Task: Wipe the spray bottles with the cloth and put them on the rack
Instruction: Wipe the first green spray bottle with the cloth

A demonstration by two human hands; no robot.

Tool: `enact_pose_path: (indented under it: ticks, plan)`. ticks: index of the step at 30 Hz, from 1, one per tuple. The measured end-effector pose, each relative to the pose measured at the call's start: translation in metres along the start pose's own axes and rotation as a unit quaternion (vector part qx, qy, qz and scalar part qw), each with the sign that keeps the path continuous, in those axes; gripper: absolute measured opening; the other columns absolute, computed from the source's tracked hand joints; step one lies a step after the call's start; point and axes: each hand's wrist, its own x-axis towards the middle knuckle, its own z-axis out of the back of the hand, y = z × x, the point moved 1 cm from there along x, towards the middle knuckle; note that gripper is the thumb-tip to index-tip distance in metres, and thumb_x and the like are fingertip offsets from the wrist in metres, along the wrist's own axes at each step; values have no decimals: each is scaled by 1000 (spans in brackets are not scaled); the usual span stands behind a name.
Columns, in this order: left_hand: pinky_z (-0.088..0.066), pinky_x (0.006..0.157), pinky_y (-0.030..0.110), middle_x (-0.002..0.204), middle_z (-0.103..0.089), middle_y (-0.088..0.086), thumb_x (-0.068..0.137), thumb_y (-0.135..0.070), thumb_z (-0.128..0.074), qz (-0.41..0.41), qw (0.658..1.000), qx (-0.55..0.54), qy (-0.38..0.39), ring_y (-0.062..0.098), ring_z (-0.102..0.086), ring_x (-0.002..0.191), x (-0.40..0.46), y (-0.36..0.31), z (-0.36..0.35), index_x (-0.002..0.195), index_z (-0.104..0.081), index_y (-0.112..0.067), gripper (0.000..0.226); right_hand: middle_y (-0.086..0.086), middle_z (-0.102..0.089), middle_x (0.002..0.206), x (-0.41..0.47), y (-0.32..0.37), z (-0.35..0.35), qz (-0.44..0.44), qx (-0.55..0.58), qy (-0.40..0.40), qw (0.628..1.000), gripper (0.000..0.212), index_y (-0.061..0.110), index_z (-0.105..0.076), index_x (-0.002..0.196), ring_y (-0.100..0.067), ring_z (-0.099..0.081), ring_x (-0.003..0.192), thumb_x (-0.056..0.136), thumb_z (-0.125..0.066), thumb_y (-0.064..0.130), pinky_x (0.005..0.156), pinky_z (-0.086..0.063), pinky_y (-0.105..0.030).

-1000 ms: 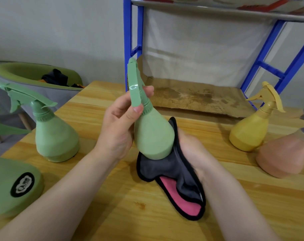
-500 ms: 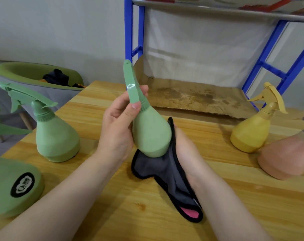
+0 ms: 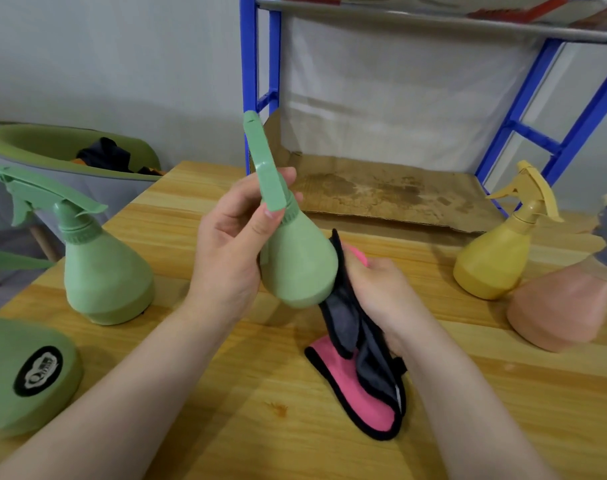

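My left hand (image 3: 229,251) grips a green spray bottle (image 3: 297,268) by its neck and trigger head, holding it tilted above the wooden table (image 3: 295,427). My right hand (image 3: 381,289) holds a grey and pink cloth (image 3: 361,362) with black edging against the bottle's right side; the cloth hangs down to the table. Another green spray bottle (image 3: 104,271) stands at the left. A yellow bottle (image 3: 496,258) and a pink bottle (image 3: 565,306) stand at the right. The blue rack (image 3: 260,81) rises behind, its low shelf lined with stained cardboard (image 3: 392,192).
A green bottle lying on its side, its base with a black round label (image 3: 18,375), sits at the near left edge. A green and grey chair (image 3: 52,150) holding dark clothes stands beyond the table's left side. A grey upper shelf (image 3: 433,22) spans the rack.
The bottle has tilted and turned a little in my left hand. My right hand has slid the cloth up along the bottle's right side, and more of the cloth's pink face now shows.
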Motion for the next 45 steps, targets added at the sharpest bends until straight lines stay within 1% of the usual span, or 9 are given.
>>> enact_pose_path:
  ticks: [4,9,17,20,23,28,34,40,45]
  plan:
    - [-49,99,47,119,-66,2,89,-22,-63,-36,988,150,26,26,-62,112,-1,6,2,111,-71,-16,24,-2,-46,59,3,4,6,169,-46,-124,977,57,-1,-51,65,-14,-43,57,93,-61,48,58,-33,-32]
    - [-44,95,20,113,-62,-7,85,-27,-66,-108,931,343,54,2,-58,109,-5,11,-2,108,-69,-7,30,11,-24,54,-17,20,13,312,63,-207,925,51,21,-27,59,-3,-24,51,101,-49,38,48,-22,-19]
    - [-36,94,5,110,-56,-9,86,-26,-64,-165,866,467,73,-12,-48,103,-7,11,-4,107,-69,-1,33,19,-42,59,-28,17,6,434,94,-249,861,28,31,-41,73,5,-38,54,100,-33,36,55,-30,-11]
    - [-47,92,18,114,-60,-4,85,-16,-67,-166,859,475,91,2,-55,105,-9,17,-4,109,-69,-2,28,21,-57,82,-24,11,-6,426,-20,-184,886,34,14,-58,111,8,-53,73,101,-37,38,68,-38,-8]
    - [-53,81,30,119,-60,-8,83,-15,-63,-171,850,487,106,11,-61,104,-14,18,-6,114,-68,-10,32,7,-61,117,-21,9,-11,403,-82,-138,901,44,14,-47,136,0,-57,105,99,-48,38,87,-42,-11]
    - [-55,70,42,115,-62,3,79,-8,-65,-203,836,481,171,29,-65,92,-25,25,-13,109,-69,-5,31,6,-51,89,-21,7,-14,404,-171,-272,856,26,13,-52,102,-5,-44,74,97,-51,38,65,-37,-6]
    - [-56,68,42,115,-58,0,82,-17,-67,-225,842,471,135,27,-66,92,-30,24,-18,110,-65,-9,29,7,-48,63,-26,17,-9,423,-227,-351,804,44,17,-48,75,-12,-40,51,97,-43,54,47,-27,-18]
    - [-55,64,42,111,-64,4,85,-21,-64,-210,827,503,138,26,-66,87,-30,24,-18,110,-69,-8,29,11,-45,61,-26,15,-4,416,-247,-311,818,35,22,-45,79,-7,-34,49,98,-43,51,47,-29,-10]
    - [-54,77,31,110,-64,5,81,-5,-68,-231,825,502,116,21,-62,92,-20,17,-11,106,-70,-3,25,11,-51,80,-26,13,-10,425,-159,-205,867,18,22,-47,95,-6,-49,72,100,-46,39,61,-38,-9]
